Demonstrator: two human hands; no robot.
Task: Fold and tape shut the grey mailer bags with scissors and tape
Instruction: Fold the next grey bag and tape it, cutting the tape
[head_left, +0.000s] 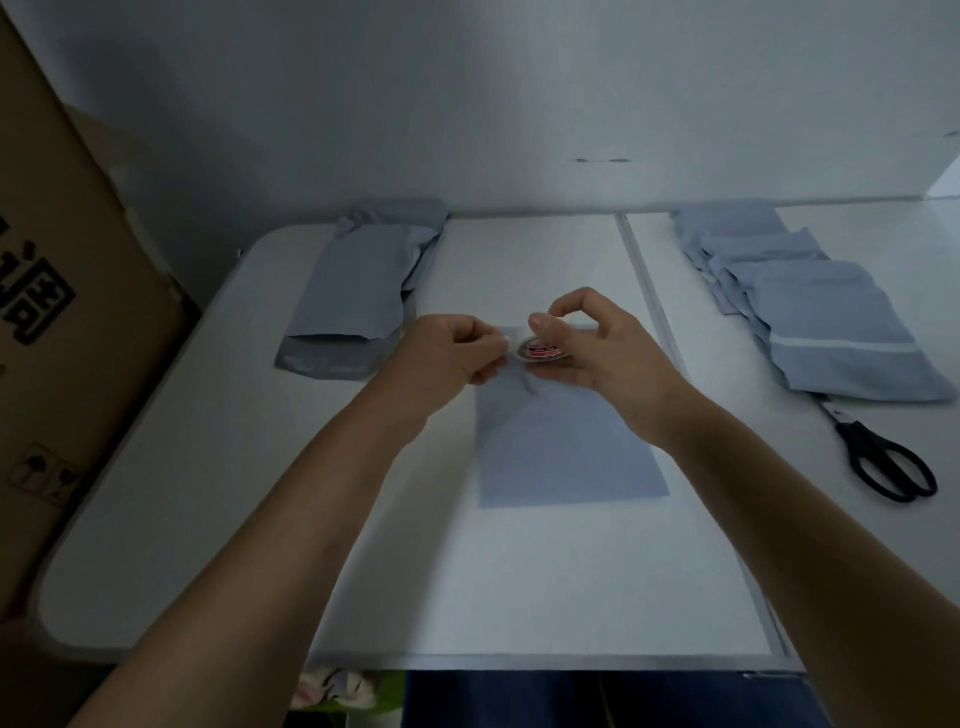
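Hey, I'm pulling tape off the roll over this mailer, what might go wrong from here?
1. Both hands are busy: the right hand holds the tape roll and the left hand pinches its free end, so nothing pins the mailer and its fold may spring open.
2. The scissors lie off to the right, partly under the finished stack; reaching for them could let the pulled strip stick to itself.

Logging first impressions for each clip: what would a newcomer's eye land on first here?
Two hands meet at the table's centre: the right hand holds a small tape roll while the left hand pinches its free end, above a flat grey mailer bag. Black scissors lie at the right, just below a pile of taped bags; unsealed bags sit at the left.
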